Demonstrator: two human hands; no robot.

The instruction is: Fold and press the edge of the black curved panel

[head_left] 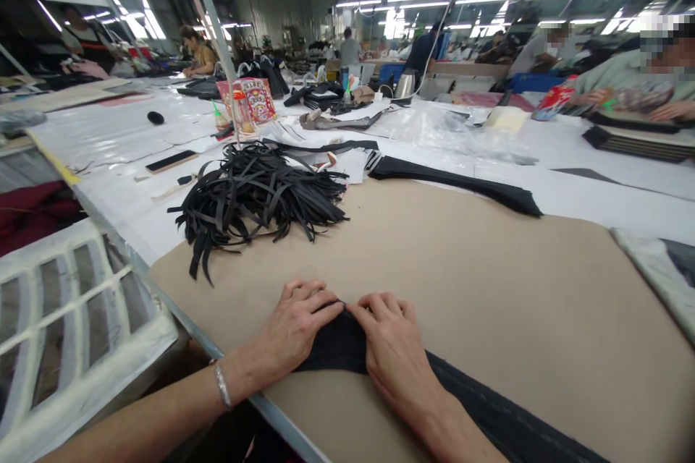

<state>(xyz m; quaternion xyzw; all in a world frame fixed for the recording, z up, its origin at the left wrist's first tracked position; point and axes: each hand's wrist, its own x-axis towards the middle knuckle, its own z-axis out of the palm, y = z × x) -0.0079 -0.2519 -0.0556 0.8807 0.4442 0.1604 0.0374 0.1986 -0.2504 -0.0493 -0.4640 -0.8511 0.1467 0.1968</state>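
A long black fabric strip (339,343) lies across the tan board (461,275) and runs off toward the lower right. My left hand (296,329) pinches its upper edge, thumb and fingers closed on the material. Close beside it, my right hand (394,347) pinches the same edge, so the fingertips of both hands nearly meet. Part of the strip is hidden under my right hand and forearm. Beyond my hands sits a tangled heap of narrow black strips (260,192).
A stack of long black pieces (456,184) lies at the board's far edge. On the left, a white slatted rack (70,325) stands beside the table. Farther back are a red patterned bag (255,100) and a red can (554,98). A co-worker (641,79) sits at the right.
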